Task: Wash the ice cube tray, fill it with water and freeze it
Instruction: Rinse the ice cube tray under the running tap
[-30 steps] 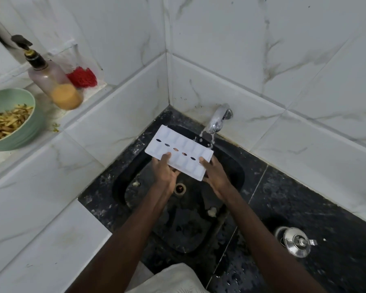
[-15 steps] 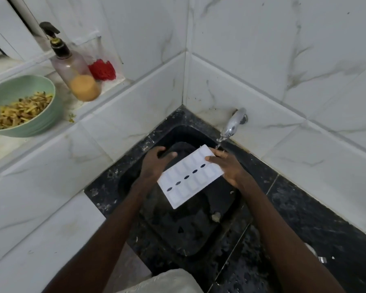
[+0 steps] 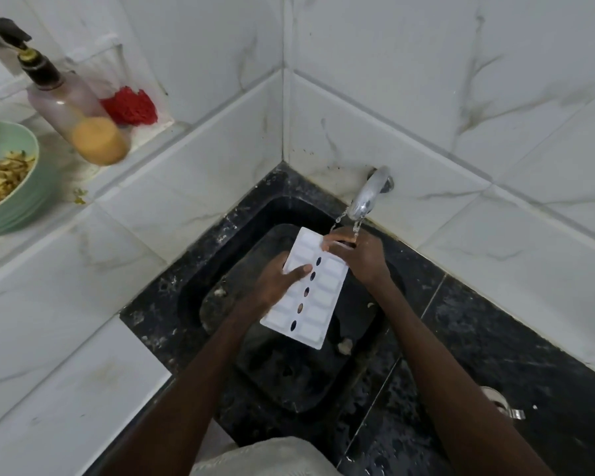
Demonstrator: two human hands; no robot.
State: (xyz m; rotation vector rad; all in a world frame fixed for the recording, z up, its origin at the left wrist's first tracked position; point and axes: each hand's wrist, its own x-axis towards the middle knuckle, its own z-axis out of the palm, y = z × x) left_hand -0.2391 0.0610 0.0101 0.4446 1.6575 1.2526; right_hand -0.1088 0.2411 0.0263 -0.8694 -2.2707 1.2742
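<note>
The washing seems only at the rinse: the ice cube tray (image 3: 325, 297) hangs tilted over the sink (image 3: 289, 372), left hand (image 3: 275, 281) gripping its 9 o'clock edge, right hand (image 3: 361, 255) gripping its 12 o'clock end under the running tap (image 3: 370, 195), so filling and freezing remain.

Left hand (image 3: 275, 286): fingers hidden under ice cube tray (image 3: 306, 290), only the thumb shows. Right hand (image 3: 361, 255): fingertips smeared by running water at the tray's 12 o'clock end. Sink (image 3: 220, 255) floor partly covered by tray and arms. Green bowl (image 3: 24, 204) at 9 o'clock is cut by the frame edge. Pump bottle (image 3: 79, 121) at 10 o'clock is motion-blurred. Red item (image 3: 131, 106) behind it is partly covered, can't identify. Metal object (image 3: 502, 405) at 4 o'clock is mostly behind the right forearm. Pale cloth (image 3: 265, 456) at 6 o'clock is cut off.
</note>
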